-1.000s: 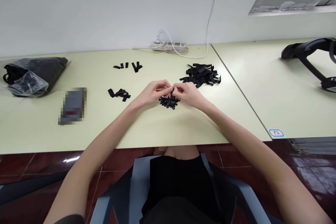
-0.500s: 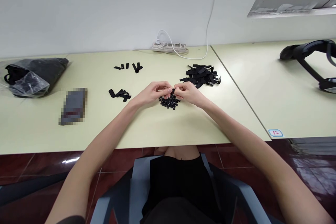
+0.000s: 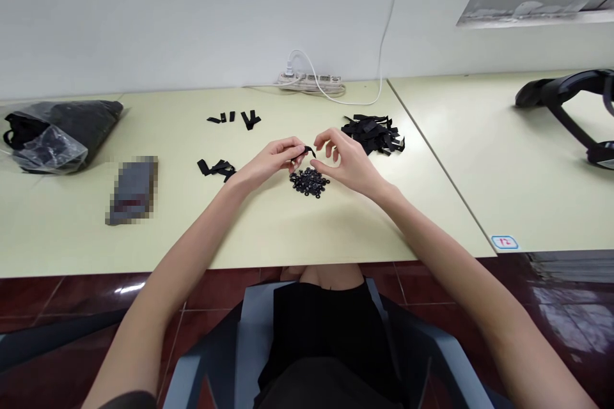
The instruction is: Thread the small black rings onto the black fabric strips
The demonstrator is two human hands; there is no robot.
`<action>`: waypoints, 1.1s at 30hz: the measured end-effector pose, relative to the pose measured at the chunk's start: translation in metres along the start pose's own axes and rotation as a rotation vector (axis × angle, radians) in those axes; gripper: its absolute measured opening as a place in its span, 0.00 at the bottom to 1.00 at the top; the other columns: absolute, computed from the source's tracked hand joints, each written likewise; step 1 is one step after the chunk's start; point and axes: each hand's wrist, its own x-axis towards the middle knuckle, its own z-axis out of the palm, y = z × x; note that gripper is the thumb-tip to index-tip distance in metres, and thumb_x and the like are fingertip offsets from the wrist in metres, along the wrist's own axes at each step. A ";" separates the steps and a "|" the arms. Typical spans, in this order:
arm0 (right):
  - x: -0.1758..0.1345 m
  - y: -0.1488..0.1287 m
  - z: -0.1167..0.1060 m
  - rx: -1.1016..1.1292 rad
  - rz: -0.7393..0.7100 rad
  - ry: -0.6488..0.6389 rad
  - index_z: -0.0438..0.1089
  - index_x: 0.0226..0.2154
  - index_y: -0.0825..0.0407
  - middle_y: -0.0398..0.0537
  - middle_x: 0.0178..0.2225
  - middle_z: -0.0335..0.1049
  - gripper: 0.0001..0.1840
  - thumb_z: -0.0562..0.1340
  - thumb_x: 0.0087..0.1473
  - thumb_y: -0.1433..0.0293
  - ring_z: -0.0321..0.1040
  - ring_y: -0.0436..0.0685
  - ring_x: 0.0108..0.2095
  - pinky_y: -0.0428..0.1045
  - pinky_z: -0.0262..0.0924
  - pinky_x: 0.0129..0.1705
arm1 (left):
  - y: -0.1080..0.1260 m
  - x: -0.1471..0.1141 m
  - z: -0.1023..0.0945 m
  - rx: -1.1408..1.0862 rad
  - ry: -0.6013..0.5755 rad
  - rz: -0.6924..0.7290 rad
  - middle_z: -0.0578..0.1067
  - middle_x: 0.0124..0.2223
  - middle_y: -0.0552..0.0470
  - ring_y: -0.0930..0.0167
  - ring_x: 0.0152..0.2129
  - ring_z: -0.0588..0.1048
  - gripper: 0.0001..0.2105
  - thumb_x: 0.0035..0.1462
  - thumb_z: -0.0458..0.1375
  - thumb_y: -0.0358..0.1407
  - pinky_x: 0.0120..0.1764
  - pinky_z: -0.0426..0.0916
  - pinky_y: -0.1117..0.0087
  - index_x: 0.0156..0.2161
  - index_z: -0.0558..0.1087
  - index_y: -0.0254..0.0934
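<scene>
Between the thumb and fingers of my left hand (image 3: pixel 278 158) is a short black fabric strip (image 3: pixel 309 151), its free end bent out toward the right. My right hand (image 3: pixel 344 156) hovers just right of that strip with thumb and fingers apart, holding nothing. Below both hands lies a small heap of black rings (image 3: pixel 309 183) on the table. A larger pile of black strips (image 3: pixel 374 133) sits behind my right hand. Left of my left hand is a small group of strips (image 3: pixel 218 169), partly covered by my forearm.
More strips (image 3: pixel 250 119) lie farther back on the pale table (image 3: pixel 307 236). A power strip (image 3: pixel 311 83) with a white cable stands by the wall. At left are a plastic bag (image 3: pixel 62 137) and a blurred-out flat object (image 3: pixel 133 190); a black headset-like frame (image 3: pixel 566 108) is at right.
My right hand has let go of the black strip, opened and drawn back to the right. The strip stays in my left hand, now showing its free end.
</scene>
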 end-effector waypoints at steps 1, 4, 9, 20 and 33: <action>0.000 0.001 0.000 -0.011 -0.039 0.014 0.72 0.48 0.45 0.50 0.48 0.78 0.08 0.68 0.68 0.64 0.71 0.59 0.42 0.54 0.65 0.44 | 0.002 -0.001 0.001 0.001 -0.027 -0.008 0.72 0.36 0.51 0.71 0.31 0.70 0.19 0.68 0.69 0.53 0.38 0.71 0.66 0.38 0.76 0.40; 0.000 0.005 -0.002 -0.056 -0.105 -0.012 0.75 0.48 0.45 0.50 0.45 0.81 0.04 0.64 0.74 0.66 0.74 0.61 0.45 0.55 0.66 0.47 | 0.004 -0.003 0.002 0.048 -0.081 -0.024 0.70 0.34 0.52 0.71 0.30 0.70 0.19 0.69 0.67 0.54 0.37 0.71 0.67 0.37 0.76 0.40; -0.001 0.009 -0.007 -0.165 -0.173 -0.130 0.80 0.46 0.45 0.51 0.42 0.84 0.09 0.62 0.76 0.68 0.75 0.64 0.45 0.56 0.65 0.47 | 0.007 -0.004 -0.004 0.209 -0.102 -0.109 0.69 0.32 0.53 0.72 0.28 0.68 0.17 0.70 0.66 0.49 0.35 0.67 0.68 0.35 0.74 0.39; 0.000 0.005 -0.003 -0.011 -0.103 -0.105 0.78 0.47 0.46 0.49 0.44 0.81 0.05 0.65 0.72 0.66 0.74 0.60 0.42 0.56 0.68 0.46 | 0.004 -0.004 -0.009 0.291 -0.059 -0.050 0.75 0.36 0.51 0.72 0.30 0.73 0.18 0.70 0.66 0.53 0.39 0.72 0.67 0.41 0.78 0.39; 0.001 0.003 0.002 0.172 0.081 -0.085 0.73 0.42 0.46 0.47 0.41 0.80 0.09 0.68 0.69 0.59 0.75 0.57 0.38 0.57 0.72 0.45 | -0.008 0.000 -0.004 0.166 -0.025 0.010 0.84 0.47 0.44 0.66 0.40 0.81 0.24 0.64 0.71 0.58 0.49 0.79 0.61 0.48 0.85 0.38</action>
